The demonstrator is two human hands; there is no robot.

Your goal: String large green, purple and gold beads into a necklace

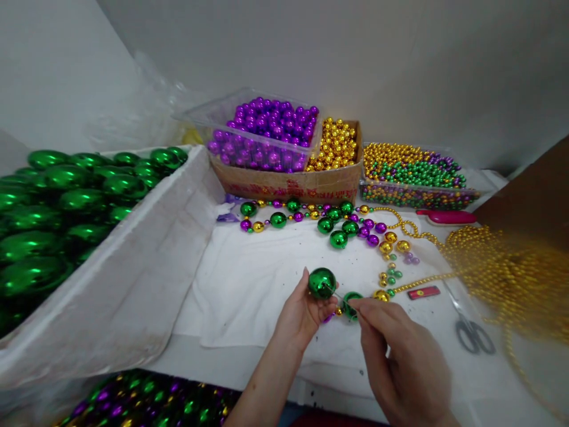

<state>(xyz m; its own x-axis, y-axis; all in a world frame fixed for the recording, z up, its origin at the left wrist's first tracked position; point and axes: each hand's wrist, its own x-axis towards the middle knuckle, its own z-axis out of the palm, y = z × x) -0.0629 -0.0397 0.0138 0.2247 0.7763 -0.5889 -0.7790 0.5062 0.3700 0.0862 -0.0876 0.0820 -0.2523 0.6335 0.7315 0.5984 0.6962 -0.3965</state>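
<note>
My left hand (307,317) is closed around a large shiny green ball (322,283), held above the white cloth. My right hand (400,350) pinches a thin pale strand (341,298) that runs to the green ball's side; whether it is thread or wire I cannot tell. Just behind my right fingertips is a second green ball (352,303), partly hidden, with small gold and purple beads beside it. From there a gold bead chain (422,282) leads off to the right. Further back, a strand of green, purple and gold beads (278,219) lies across the cloth.
A white foam box (178,237) full of large green balls stands left. At the back are a clear tub (262,148) of purple beads, a cardboard box (284,181) with gold beads, and a tray (418,193) of small beads. Scissors (473,335) and heaped gold chain (507,279) lie right.
</note>
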